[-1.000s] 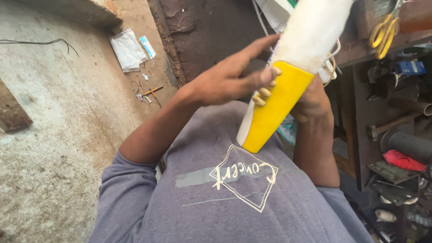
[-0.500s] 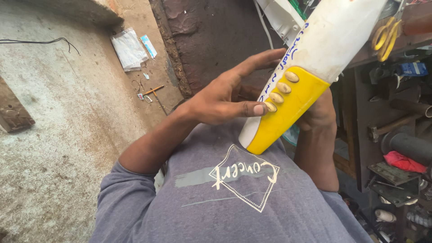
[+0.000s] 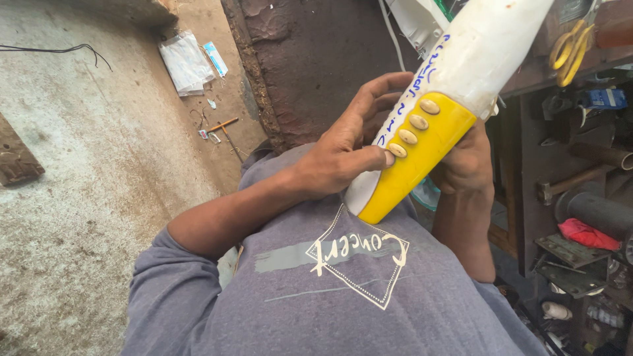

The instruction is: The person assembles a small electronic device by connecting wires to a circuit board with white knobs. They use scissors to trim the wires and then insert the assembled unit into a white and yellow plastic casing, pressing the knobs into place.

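1. The plastic housing point(image 3: 455, 92) is long and tapered, white along its upper length and yellow at the narrow lower end, with a row of four pale oval buttons point(image 3: 413, 134) on the yellow face and blue handwriting along one white edge.
2. Its upper end runs out of the top edge of the view, and its back is hidden.
3. The left hand point(image 3: 343, 155) lies against the housing's side, fingers spread, thumb tip touching the lowest button.
4. The right hand point(image 3: 467, 161) is wrapped behind the housing, holding it tilted above the grey shirt point(image 3: 343, 290); its fingers are mostly hidden.
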